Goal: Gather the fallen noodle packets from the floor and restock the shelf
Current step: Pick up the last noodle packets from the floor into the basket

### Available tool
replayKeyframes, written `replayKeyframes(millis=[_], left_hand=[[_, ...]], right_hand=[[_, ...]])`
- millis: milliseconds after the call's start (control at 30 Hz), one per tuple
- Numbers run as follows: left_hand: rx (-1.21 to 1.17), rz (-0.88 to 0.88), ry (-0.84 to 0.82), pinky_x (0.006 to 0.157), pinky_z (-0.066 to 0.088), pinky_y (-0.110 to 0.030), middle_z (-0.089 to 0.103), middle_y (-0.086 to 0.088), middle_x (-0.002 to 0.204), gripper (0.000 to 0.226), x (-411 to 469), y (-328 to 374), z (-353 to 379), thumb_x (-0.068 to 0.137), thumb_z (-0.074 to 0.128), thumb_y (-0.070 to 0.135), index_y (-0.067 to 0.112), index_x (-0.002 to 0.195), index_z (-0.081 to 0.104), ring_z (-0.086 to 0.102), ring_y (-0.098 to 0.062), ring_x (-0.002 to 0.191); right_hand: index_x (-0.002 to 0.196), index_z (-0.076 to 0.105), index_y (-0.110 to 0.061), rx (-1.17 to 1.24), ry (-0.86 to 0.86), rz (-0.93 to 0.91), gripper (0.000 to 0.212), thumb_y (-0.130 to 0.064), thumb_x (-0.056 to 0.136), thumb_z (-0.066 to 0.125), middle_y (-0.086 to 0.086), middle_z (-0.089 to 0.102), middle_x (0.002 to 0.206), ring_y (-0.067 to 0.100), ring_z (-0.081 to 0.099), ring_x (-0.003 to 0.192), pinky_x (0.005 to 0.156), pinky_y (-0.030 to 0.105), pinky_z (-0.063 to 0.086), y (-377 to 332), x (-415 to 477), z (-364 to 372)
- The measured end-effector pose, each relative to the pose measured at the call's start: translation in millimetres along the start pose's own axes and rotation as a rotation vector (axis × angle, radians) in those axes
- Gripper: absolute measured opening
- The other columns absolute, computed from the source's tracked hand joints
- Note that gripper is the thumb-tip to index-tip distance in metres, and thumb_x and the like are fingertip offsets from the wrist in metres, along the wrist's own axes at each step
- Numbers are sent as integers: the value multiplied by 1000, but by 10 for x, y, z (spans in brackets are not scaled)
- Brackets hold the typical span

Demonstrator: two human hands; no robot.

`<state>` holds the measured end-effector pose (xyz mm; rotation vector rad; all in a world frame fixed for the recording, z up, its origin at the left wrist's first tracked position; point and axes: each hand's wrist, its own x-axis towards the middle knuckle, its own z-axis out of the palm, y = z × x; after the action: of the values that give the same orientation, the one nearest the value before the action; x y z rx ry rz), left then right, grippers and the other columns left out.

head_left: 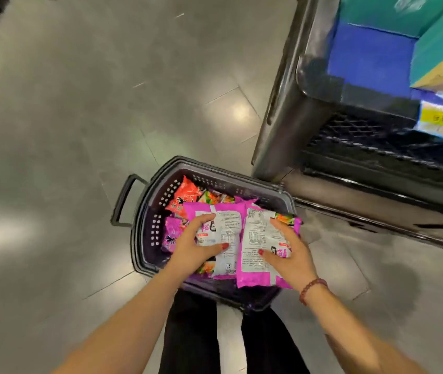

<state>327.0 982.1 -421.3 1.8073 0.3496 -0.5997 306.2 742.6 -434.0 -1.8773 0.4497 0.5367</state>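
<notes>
While it hangs over a dark plastic basket point(147, 211), the left pink noodle packet point(229, 225), white printed panel up, is gripped by the left hand point(193, 247): fingers point(206, 218) curled over its upper part, thumb pressed on the panel. Just beside it, edges meeting, the right pink noodle packet point(256, 238) is clasped by the right hand point(290, 255), fingers bent round its outer edge, thumb on the print. More packets, among them an orange-red packet point(185, 195), fill the basket below. It stands on the grey tiled floor point(80, 130), near the foot of a dark metal shelf point(282, 117). A red bead bracelet point(312, 288) circles the right wrist.
</notes>
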Motion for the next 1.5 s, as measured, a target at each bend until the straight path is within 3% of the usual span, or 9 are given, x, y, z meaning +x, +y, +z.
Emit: replayKeyframes(millis=[200,367,500,567,667,800,1000,1267,1500], left_hand=[[127,70,-139,91,31,-2,55,11,128,62,1072,-618,2,71,86,15,32,121,54,48,-7,120],[165,132,-177,98,32,-10,52,9,130,67,1635,-1082,29,70,87,23,28,128,54,45,-11,124],[203,176,-312,95,28,1,47,12,131,70,1938,-1285,135,76,83,13,21,137,50,39,5,115],[265,203,-354,100,31,-4,45,7,136,72,2068,-1385,174,79,80,15,24,141,45,41,-3,121],[527,248,-185,113,32,-34,33,-17,149,72,2134,-1547,163,83,77,25,25,145,42,34,-33,137],[894,487,99,118,15,-43,17,-21,159,71,1976,-1629,141,91,63,43,14,149,36,13,-38,147],[1325,638,-332,119,-10,-45,-19,3,159,71,2021,-1661,303,93,18,64,35,153,-7,-17,-21,148],[1500,553,-360,119,-14,-47,-25,1,160,72,2172,-1822,409,94,11,67,34,149,-23,-26,-24,146],[1437,515,-352,120,-4,-44,-5,-4,164,67,1833,-1435,364,101,31,51,26,156,2,-7,-26,151]], right_hand=[[131,48,-51,-168,171,51,71,-25,74,81,-8,47,139,1,48,119,103,16,33,544,625,470],[136,48,-40,-255,314,-4,71,-23,75,80,2,47,140,19,50,126,108,28,36,898,1013,807],[139,40,-47,-276,399,49,76,-23,77,78,8,26,154,19,47,129,102,26,42,1169,1198,908],[143,32,-46,-324,365,96,79,-27,81,75,11,15,158,21,41,133,99,24,41,1280,1277,930],[149,21,-40,-741,381,103,80,-46,83,66,21,10,157,38,21,142,111,50,32,1365,1341,1008],[152,16,-30,-1015,532,-1,85,-46,84,64,26,9,156,44,11,144,115,52,13,1353,1315,1137],[151,-11,-37,-1194,303,-37,72,-63,94,25,7,-19,155,31,-9,146,113,41,-21,1416,1465,1205],[140,-36,-35,-1270,70,93,75,-72,88,3,12,-25,156,30,-22,144,118,46,-9,1578,1640,1073],[153,6,-31,-1017,183,7,71,-60,93,33,7,1,161,26,1,148,119,42,0,1237,1342,997]])
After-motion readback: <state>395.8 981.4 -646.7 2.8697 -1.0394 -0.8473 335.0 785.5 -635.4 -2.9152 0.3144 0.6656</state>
